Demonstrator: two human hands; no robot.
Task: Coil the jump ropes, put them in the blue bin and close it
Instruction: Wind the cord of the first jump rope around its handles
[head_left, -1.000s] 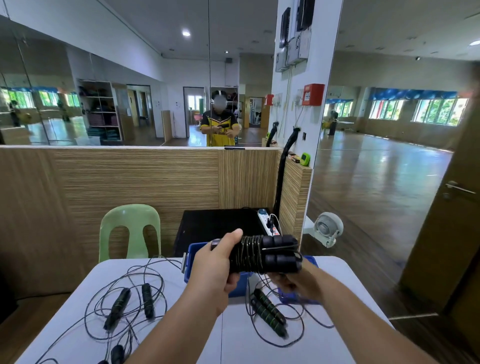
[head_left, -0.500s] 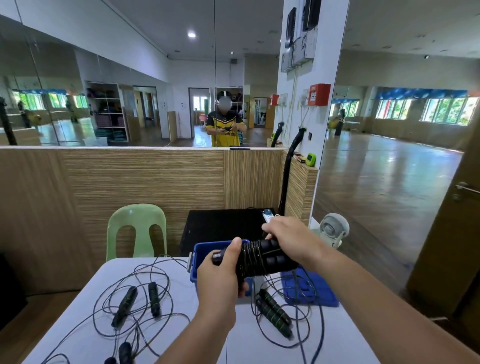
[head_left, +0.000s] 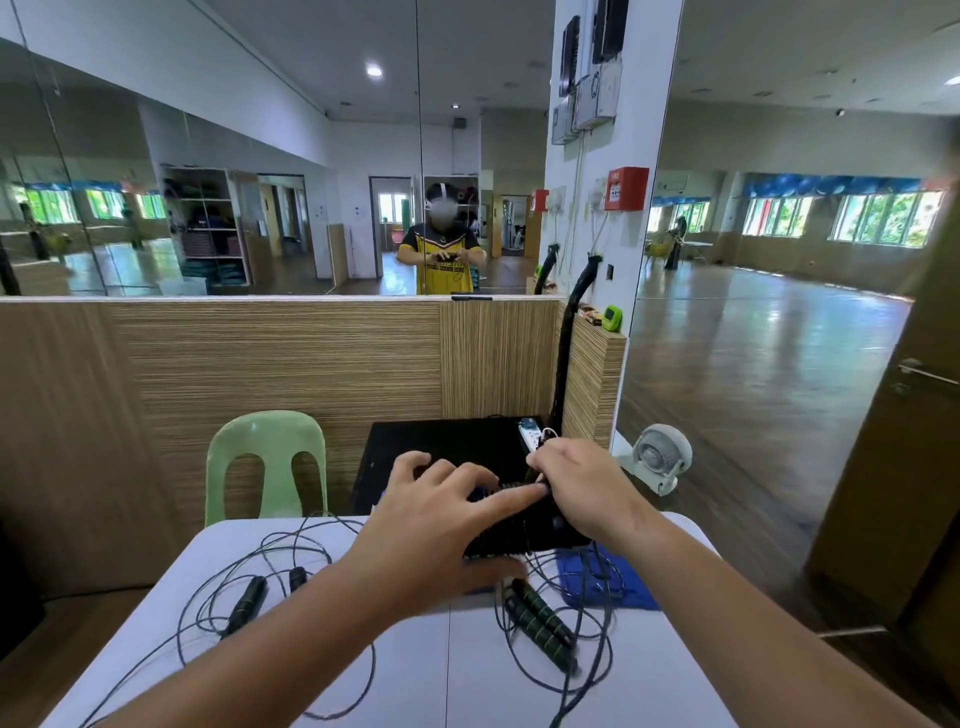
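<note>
Right now the coiled jump rope (head_left: 511, 530) is held just above the blue bin (head_left: 480, 492), which is mostly hidden behind the hands. Left hand (head_left: 441, 525) clamps the bundle, fingers on top, thumb under. Right hand (head_left: 582, 488) pinches cord at its end. Risk: if the tail isn't tucked, the wraps prob spring loose, or snag the loose jump rope (head_left: 540, 621) below.
</note>
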